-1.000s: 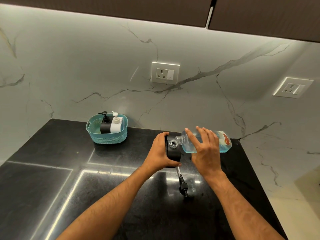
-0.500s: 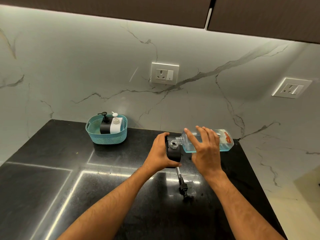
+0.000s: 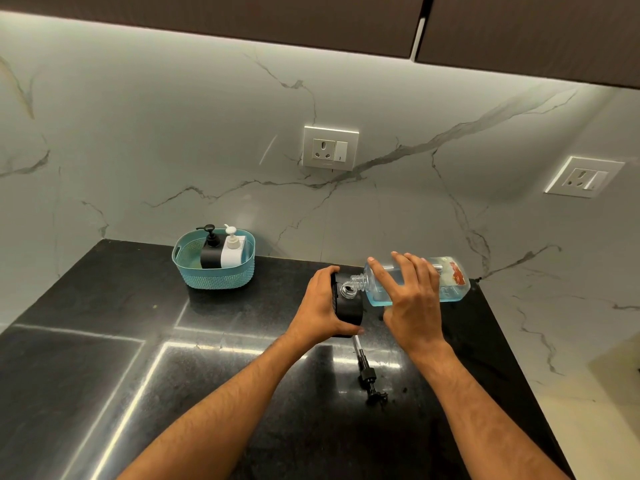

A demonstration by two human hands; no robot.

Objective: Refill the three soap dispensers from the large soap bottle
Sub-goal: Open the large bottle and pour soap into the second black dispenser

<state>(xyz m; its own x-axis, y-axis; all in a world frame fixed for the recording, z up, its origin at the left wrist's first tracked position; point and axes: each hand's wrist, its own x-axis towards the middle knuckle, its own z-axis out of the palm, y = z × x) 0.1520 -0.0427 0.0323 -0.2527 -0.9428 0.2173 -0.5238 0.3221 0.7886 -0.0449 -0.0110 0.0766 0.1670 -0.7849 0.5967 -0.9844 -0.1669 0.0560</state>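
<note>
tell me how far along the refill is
Done: the pump is off, lying on the counter. In hand: left hand steadies the black dispenser; right hand tips the bottle into it. Left: two capped dispensers in the basket.

Glossy black stone table [image 3: 104, 341]; veined marble wall [image 3: 173, 133]; clear plastic soap bottle [image 3: 450, 282]; teal woven-look plastic basket [image 3: 214, 277], far left.

No legible text, brand or no. anywhere. Large soap bottle [image 3: 446, 282] carries a red label [image 3: 458, 274], print too blurred to read. Wall sockets [image 3: 330, 147] show no readable markings.
</note>
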